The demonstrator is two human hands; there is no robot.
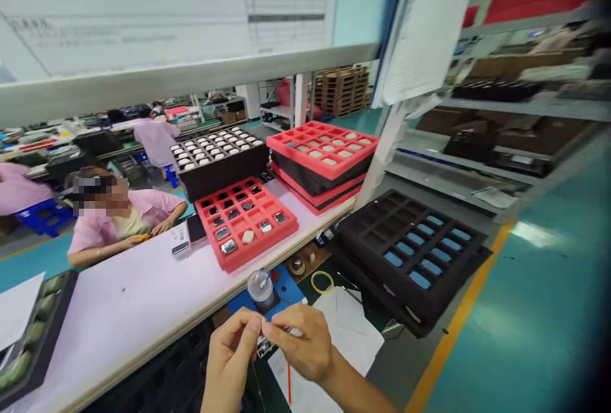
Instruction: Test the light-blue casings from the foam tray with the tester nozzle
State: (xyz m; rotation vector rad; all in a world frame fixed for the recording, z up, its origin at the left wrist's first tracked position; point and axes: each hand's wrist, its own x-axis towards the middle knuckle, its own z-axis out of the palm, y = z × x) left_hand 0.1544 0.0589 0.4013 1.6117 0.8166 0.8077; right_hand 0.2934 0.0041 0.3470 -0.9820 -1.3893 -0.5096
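Note:
Both hands meet at the fingertips, low in the middle of the head view. My left hand (233, 357) is closed in a pinch, thumb against fingers. My right hand (306, 344) pinches right beside it, its fingertips touching the left ones. What they hold, if anything, is hidden by the fingers. Just below the fingers a shiny silvery piece (263, 347) shows in part; I cannot tell whether it is held or lies beneath. A clear lidded cup (260, 289) stands on a blue mat (289, 283) beyond the hands. White paper sheets (351, 324) lie under and right of them.
A red foam tray (291, 230) with small shiny parts sits on the white bench (143, 301). Stacked behind are a black tray (219, 170) and red trays (329, 171). Black foam trays (377, 235) stand at right. A person in pink (102, 235) sits across the bench.

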